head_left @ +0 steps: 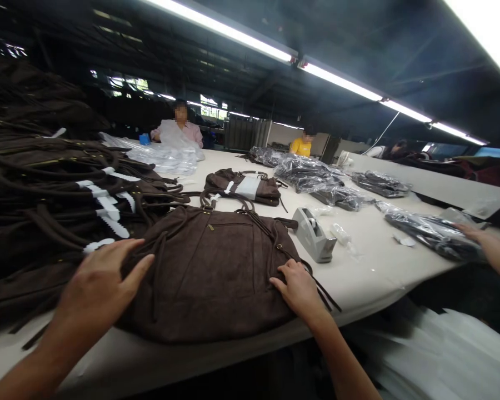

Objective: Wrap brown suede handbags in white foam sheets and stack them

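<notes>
Hands (298,286) apart, fingers loose, at brown bag (216,272) — bag pile (29,203) left | tape dispenser (315,238) right | wrapped bags (304,172) beyond

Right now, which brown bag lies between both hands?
The front bag, flanked by left hand and right hand; the stacked bags lie left, other bags farther back.

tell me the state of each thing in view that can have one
large brown bag, lying flat, unwrapped
its pocket zip, looks shut
bag behind it, unwrapped, pale strip across it
bags on the left, piled up, unwrapped
bags farther right, in clear plastic
tape dispenser, upright
ceiling lights, lit
left hand, open, at the large bag's left side
right hand, open, on its right side
</notes>
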Demonstrator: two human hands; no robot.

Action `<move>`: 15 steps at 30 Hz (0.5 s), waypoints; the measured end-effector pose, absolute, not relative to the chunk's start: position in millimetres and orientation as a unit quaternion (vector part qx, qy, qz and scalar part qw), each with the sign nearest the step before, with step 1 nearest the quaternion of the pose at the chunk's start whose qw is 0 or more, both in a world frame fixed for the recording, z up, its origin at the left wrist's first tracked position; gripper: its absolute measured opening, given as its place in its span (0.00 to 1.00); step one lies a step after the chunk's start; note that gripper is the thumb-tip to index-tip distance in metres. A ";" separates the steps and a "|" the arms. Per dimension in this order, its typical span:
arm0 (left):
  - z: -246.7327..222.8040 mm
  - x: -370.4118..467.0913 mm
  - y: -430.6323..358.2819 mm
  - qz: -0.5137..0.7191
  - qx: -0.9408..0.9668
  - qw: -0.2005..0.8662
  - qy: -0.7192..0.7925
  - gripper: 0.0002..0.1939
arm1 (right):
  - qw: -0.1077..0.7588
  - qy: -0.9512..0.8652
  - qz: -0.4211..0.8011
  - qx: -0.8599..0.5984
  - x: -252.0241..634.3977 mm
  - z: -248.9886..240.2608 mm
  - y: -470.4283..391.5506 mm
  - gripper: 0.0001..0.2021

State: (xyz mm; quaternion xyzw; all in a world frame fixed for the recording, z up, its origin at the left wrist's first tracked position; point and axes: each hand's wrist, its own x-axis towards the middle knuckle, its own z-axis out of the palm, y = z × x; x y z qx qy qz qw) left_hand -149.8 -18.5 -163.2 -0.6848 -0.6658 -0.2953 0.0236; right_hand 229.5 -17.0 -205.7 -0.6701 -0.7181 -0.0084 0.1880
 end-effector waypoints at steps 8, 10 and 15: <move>-199.8 -122.6 -9.2 -0.126 -0.654 0.175 -0.725 0.26 | 0.359 -0.667 0.178 -0.628 245.2 -218.0 -9.4 0.12; -198.8 -127.7 -11.5 -0.147 -0.650 0.137 -0.733 0.25 | 0.492 -0.595 0.254 -0.583 253.6 -211.8 -14.5 0.17; -192.1 -133.0 -15.2 -0.223 -0.603 0.013 -0.765 0.22 | 0.686 -0.371 0.321 -0.537 262.2 -229.4 -36.1 0.20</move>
